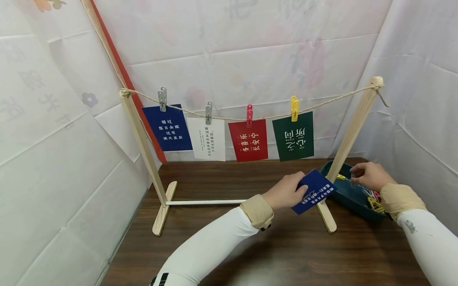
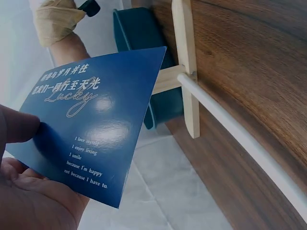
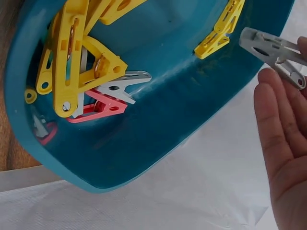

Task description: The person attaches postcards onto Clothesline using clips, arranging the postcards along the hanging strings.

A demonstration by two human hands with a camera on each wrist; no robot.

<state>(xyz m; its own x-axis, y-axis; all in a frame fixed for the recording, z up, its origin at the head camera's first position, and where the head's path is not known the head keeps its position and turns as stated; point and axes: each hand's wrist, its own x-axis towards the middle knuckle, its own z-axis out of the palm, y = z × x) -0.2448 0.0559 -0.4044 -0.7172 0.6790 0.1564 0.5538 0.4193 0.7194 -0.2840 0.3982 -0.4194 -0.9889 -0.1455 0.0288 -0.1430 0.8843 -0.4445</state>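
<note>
My left hand pinches a blue card by its edge, thumb on the printed face. In the left wrist view the card carries white Chinese and English lettering. Over the teal basket my right hand holds a grey clothespin between its fingers. Inside the basket lie yellow clothespins, a red clothespin and a grey one.
A rope spans two wooden posts. From it hang a blue card, a white card, a red card and a green card, each clipped by a clothespin. A white rod runs low near the table.
</note>
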